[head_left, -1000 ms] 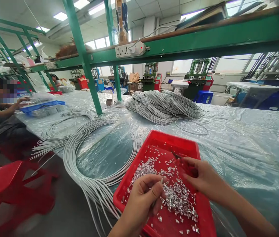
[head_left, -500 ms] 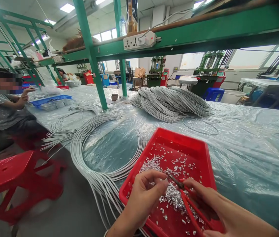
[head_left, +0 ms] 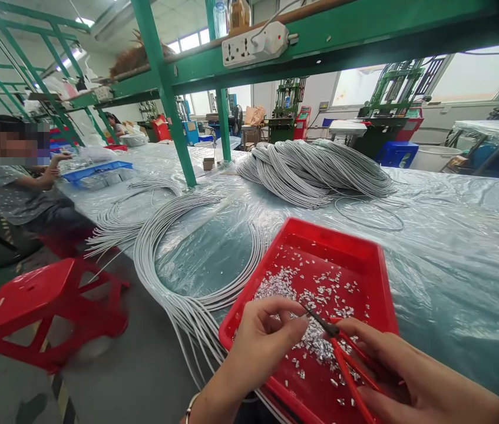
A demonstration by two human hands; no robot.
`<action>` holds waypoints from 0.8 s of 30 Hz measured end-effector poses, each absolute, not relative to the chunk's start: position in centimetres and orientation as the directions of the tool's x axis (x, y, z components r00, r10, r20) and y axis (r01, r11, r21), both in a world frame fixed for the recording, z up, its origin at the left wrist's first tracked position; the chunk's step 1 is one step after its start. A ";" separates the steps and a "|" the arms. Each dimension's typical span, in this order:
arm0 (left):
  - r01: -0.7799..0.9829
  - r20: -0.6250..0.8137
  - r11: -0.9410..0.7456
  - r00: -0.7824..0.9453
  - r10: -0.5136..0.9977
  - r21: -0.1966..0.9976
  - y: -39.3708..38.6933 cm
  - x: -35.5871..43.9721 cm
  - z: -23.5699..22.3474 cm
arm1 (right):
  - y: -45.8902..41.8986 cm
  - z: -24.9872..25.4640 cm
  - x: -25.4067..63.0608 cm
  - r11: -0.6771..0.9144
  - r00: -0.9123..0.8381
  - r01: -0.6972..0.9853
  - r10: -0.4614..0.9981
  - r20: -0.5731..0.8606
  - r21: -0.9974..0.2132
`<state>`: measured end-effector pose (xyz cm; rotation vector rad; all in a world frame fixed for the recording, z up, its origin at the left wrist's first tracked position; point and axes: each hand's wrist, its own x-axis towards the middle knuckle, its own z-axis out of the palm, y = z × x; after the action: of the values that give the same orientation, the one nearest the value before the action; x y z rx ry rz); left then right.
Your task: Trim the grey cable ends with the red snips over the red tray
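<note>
Right hand (head_left: 408, 368) brought red-handled cutters (head_left: 331, 330) to left hand (head_left: 260, 347).

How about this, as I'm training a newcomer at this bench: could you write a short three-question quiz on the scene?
1. Multiple choice: what is in the right hand?
A) a blue tray
B) a red-handled tool
C) a clear bottle

2. True or false: small silvery pieces lie in the red tray.

3. Fill in the missing colour: the white power strip is on a ____ shelf beam.

Key: 1. B; 2. true; 3. green
</note>
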<state>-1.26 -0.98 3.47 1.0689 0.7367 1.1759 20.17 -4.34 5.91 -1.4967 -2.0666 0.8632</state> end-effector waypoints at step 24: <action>-0.620 0.032 0.244 0.399 0.916 0.746 -1.1 -1.0 3.0 | -2.9 5.0 23.4 0.219 -0.495 0.551 0.863 -0.104 -0.805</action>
<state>-1.04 -1.08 3.05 0.7619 0.4615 1.1008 23.41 -2.91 5.01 -1.3124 -2.1330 1.1713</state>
